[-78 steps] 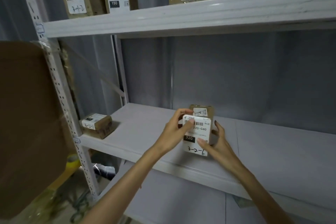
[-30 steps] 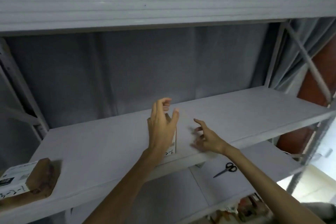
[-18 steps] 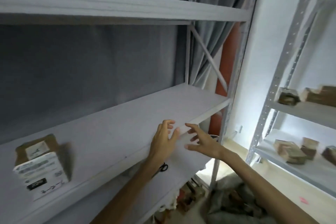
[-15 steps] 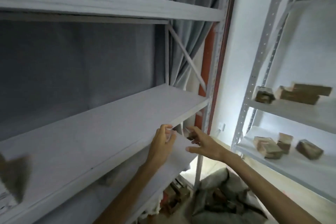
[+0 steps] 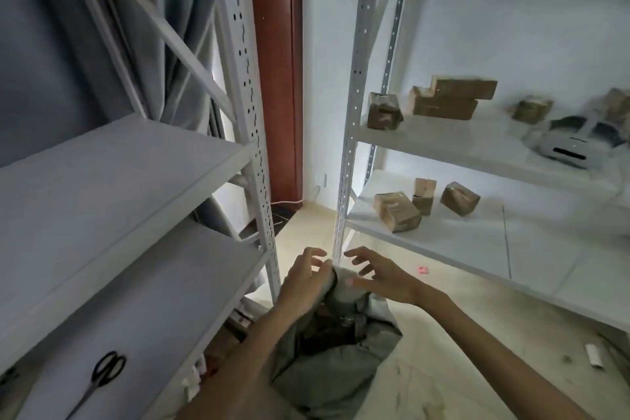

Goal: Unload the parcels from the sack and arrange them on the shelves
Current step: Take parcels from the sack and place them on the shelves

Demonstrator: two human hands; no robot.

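Observation:
A grey sack (image 5: 341, 361) lies open on the floor between two white shelf units, with dark parcels (image 5: 335, 329) showing in its mouth. My left hand (image 5: 306, 278) and my right hand (image 5: 378, 274) hover side by side above the sack's far rim, fingers spread and holding nothing. The left shelf unit (image 5: 112, 181) has a bare board beside me. On the right shelf unit (image 5: 477, 147) stand several brown parcels, such as one on the upper board (image 5: 384, 111) and one on the lower board (image 5: 397, 212).
Black scissors (image 5: 102, 373) lie on the lower left board. A grey device (image 5: 576, 145) sits on the right upper board. Perforated white posts (image 5: 351, 112) frame a narrow gap with a red-brown door (image 5: 276, 78) and grey curtain (image 5: 119, 27) behind. A white scrap (image 5: 593, 355) lies on the floor.
I set the labelled parcel on the left shelf and let go. The view swung right and down, and both empty hands dropped from the shelf edge to just above the sack.

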